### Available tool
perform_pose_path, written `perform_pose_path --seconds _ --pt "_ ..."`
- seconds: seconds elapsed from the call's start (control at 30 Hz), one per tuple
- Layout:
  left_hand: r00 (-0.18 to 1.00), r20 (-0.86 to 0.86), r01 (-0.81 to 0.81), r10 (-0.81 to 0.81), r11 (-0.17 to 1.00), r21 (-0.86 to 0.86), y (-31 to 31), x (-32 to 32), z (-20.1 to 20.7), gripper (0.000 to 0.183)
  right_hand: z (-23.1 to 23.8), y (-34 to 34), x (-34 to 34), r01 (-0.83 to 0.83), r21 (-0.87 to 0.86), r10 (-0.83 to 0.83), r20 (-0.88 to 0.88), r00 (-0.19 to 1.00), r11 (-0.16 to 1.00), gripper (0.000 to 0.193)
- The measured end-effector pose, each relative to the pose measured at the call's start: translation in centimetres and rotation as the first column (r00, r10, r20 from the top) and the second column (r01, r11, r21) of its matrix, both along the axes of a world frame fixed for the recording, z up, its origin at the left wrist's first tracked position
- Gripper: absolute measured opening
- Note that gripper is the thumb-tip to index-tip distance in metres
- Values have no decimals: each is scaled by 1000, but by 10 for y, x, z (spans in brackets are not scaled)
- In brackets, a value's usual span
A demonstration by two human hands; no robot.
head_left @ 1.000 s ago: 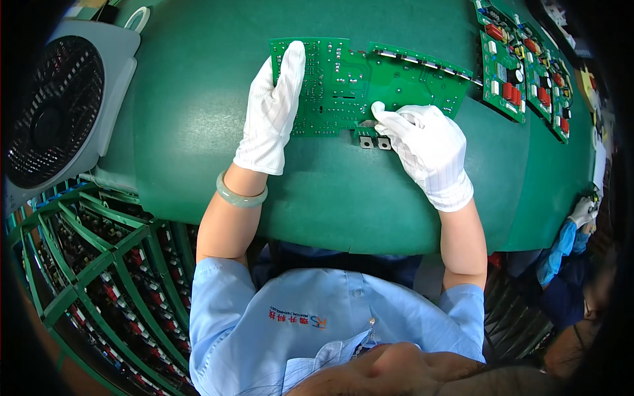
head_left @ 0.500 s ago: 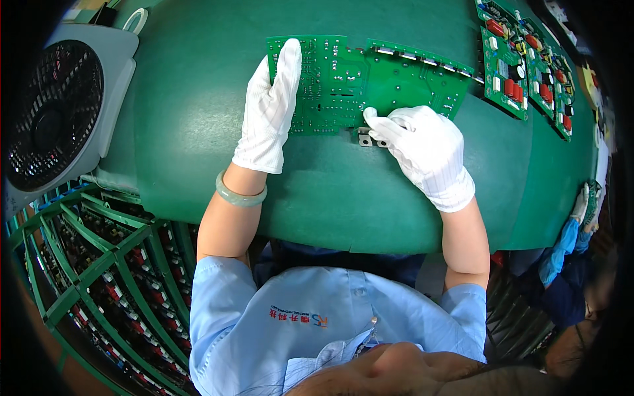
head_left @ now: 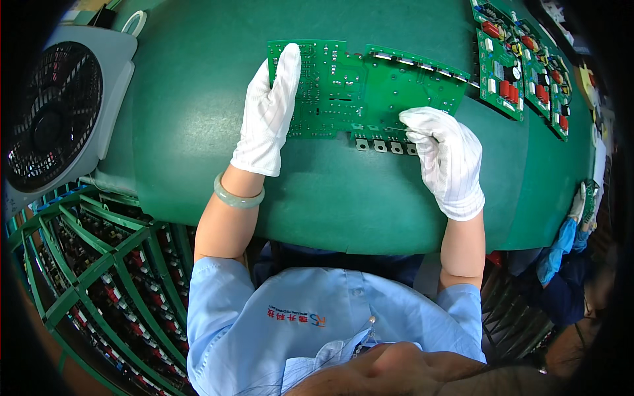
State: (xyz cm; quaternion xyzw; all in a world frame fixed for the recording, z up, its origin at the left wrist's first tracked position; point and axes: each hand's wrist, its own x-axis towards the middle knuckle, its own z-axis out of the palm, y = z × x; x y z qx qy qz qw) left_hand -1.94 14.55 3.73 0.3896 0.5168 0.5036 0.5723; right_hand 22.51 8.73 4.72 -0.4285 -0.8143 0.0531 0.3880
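A green circuit board (head_left: 380,86) is held solder side up above the table. My left hand (head_left: 267,115), in a white glove, grips its left end, thumb flat on the face and the other fingers hidden behind. Along the board's near edge stick out several metal-tabbed components (head_left: 380,146); more stand along the far right edge. My right hand (head_left: 446,148), also gloved, is closed in a pinch over the near right part of the board. A thin, pale sliver (head_left: 396,129) shows at its fingertips, too fine to name, and the fingers partly cover the row of tabs.
Several populated circuit boards (head_left: 502,72) lie at the far right of the green table (head_left: 330,198). A grey fan (head_left: 53,119) stands at the left. Below it is a green rack (head_left: 99,264) filled with boards. Another person's gloved hand (head_left: 578,201) shows at the right edge.
My right hand has moved right along the board's near edge, uncovering more metal tabs. The board and my left hand have shifted very slightly toward me.
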Motion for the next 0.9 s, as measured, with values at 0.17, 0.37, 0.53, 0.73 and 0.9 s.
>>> perform_pose_path --seconds 0.17,0.37,0.53,0.73,0.9 --pt "999 -30 17 -16 1000 25 2 -1 -3 28 20 -13 -6 -82 -9 82 186 979 997 32" --pt "997 -70 30 -27 999 45 1 -1 -1 28 21 -26 -16 -68 -64 82 250 965 996 48" --pt "999 32 -15 14 1000 17 -2 0 -3 29 13 -19 -14 62 -120 -40 178 983 991 32" --pt "1000 23 7 -8 1000 29 -1 0 -2 30 8 -6 -3 92 34 -98 237 967 995 40" --pt "1000 -17 19 -18 999 31 -2 0 -1 30 7 -5 -4 -3 -45 14 252 968 999 44"
